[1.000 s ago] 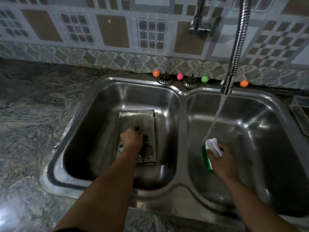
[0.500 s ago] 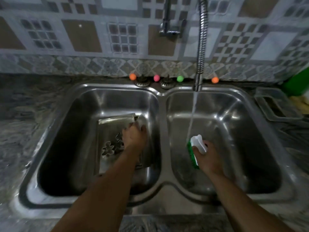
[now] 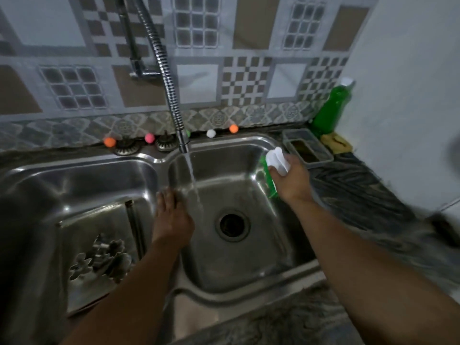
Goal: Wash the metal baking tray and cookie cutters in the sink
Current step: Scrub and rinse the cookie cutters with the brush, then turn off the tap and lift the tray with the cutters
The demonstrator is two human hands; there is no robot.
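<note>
The metal baking tray (image 3: 82, 227) lies flat in the left basin of the double sink (image 3: 161, 161). Several flower-shaped cookie cutters (image 3: 102, 257) are piled on it. My left hand (image 3: 171, 217) is flat, fingers straight, over the divider between the basins, beside the running water, and holds nothing. My right hand (image 3: 290, 180) grips a scrub brush (image 3: 275, 161) with a white handle and green bristles, at the right rim of the right basin. Water streams from the flexible tap (image 3: 171, 95) into the right basin.
A drain (image 3: 232, 226) sits in the right basin floor. At the back right stand a green bottle (image 3: 332, 108), a clear plastic container (image 3: 307, 148) and a yellow sponge (image 3: 336, 143). Small coloured balls (image 3: 149, 138) line the sink's back edge. A white wall closes the right side.
My left hand left the tray and cutters and moved right to the divider. My right hand carried the brush out of the water stream to the right rim. The view turned right.
</note>
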